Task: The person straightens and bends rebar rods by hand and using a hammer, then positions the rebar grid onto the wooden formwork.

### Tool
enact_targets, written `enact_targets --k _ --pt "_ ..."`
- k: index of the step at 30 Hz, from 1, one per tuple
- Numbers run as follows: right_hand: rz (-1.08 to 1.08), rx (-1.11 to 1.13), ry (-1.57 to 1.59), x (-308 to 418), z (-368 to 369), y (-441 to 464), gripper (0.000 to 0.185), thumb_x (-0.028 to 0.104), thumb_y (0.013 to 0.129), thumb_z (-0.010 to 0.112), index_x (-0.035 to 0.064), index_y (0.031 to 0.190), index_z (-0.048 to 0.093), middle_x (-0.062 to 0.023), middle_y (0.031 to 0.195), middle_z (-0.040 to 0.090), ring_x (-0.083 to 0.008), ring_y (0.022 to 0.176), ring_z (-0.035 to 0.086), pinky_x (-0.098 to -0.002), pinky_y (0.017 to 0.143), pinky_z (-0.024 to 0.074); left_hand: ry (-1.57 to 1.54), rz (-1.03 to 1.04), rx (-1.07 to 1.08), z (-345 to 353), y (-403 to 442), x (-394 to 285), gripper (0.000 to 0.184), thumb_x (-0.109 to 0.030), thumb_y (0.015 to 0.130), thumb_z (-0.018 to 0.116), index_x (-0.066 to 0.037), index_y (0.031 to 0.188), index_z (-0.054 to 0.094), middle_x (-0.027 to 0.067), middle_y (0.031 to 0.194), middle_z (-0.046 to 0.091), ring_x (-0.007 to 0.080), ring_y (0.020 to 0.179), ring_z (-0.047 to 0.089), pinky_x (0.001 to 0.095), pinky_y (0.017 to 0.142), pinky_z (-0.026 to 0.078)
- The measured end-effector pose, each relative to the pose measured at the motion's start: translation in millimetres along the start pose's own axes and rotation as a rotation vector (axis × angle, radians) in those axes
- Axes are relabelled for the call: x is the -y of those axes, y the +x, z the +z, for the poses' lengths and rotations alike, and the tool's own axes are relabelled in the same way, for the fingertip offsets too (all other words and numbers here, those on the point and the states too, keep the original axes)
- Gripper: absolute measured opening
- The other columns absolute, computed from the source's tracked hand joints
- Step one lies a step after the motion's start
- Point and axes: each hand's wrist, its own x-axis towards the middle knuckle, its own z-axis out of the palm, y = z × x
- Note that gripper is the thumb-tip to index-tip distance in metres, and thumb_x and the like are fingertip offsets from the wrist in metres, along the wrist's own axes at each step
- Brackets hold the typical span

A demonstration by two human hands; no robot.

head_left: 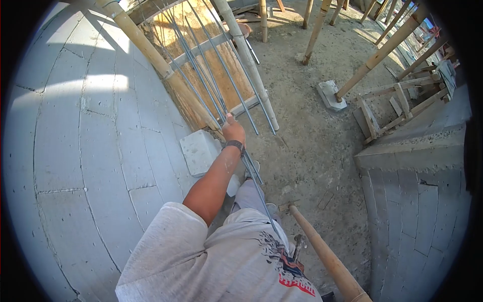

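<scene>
My left hand (233, 132) is wrapped round several thin steel rods (201, 75), its thumb on top and a dark band at the wrist. The rods run from the upper left, through the hand, and down past my shirt. Further rods rest on a wooden frame (247, 104) just beyond the hand, between two bamboo poles. A pale block (200, 151) sits to the left of my wrist. My right hand is not in view. Near my waist at the lower right is a dark tool-like object (299, 245), partly hidden by the shirt.
A grey block wall (100, 151) rises at the left, another (417, 216) at the right. A bamboo pole (327, 251) slants up beside me. More bamboo props (382, 53) stand ahead, one on a block (331, 95). A wooden frame (400, 103) lies at the right.
</scene>
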Motion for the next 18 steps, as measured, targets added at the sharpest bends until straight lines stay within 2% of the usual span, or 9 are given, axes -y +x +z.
enact_targets --k 1,4,14,17,18 --pt "0.005 0.003 -0.007 -0.5 0.8 -2.5 0.029 0.026 0.094 0.065 -0.0026 0.091 0.067 -0.008 0.076 0.07 -0.0135 0.064 0.063 -0.0291 0.059 0.0477 0.063 -0.035 0.076 -3.5 2.3 -1.1 0.059 -0.042 0.101 0.034 0.007 0.107 0.066 0.0298 0.099 0.066 0.0455 0.095 0.062 0.0473 0.084 0.046" --pt "0.015 0.0 -0.008 -0.1 2.6 -9.1 0.029 0.026 0.094 0.065 -0.0029 0.092 0.067 -0.0082 0.076 0.07 -0.0136 0.065 0.063 -0.029 0.059 0.0479 0.13 0.037 -0.016 2.5 -1.7 -0.4 0.057 -0.04 0.101 0.034 0.006 0.11 0.065 0.0299 0.101 0.066 0.0458 0.1 0.061 0.0472 0.086 0.046" --pt "0.05 -0.027 0.0 -10.7 0.8 -27.1 0.031 0.027 0.094 0.065 -0.0037 0.092 0.067 -0.0088 0.077 0.07 -0.0138 0.066 0.064 -0.0285 0.06 0.0486 0.102 0.046 -0.081 14.5 -1.1 7.9 0.057 -0.041 0.101 0.035 0.006 0.101 0.067 0.0301 0.096 0.066 0.0458 0.094 0.062 0.0506 0.082 0.047" --pt "0.062 -0.02 -0.001 -11.2 1.4 -29.6 0.031 0.027 0.094 0.065 -0.004 0.092 0.067 -0.0089 0.077 0.07 -0.0139 0.066 0.064 -0.0284 0.06 0.0488 0.181 0.055 -0.095 17.0 1.5 12.3 0.059 -0.044 0.1 0.036 0.004 0.11 0.067 0.0296 0.098 0.067 0.045 0.095 0.063 0.0472 0.082 0.047" --pt "0.066 -0.02 -0.002 -10.8 1.6 -30.1 0.031 0.027 0.094 0.065 -0.0041 0.092 0.067 -0.009 0.077 0.07 -0.0139 0.066 0.064 -0.0284 0.06 0.0488 0.189 0.054 -0.098 17.9 2.4 10.5 0.058 -0.043 0.1 0.035 0.004 0.107 0.067 0.0295 0.096 0.066 0.0454 0.094 0.063 0.0483 0.082 0.047"
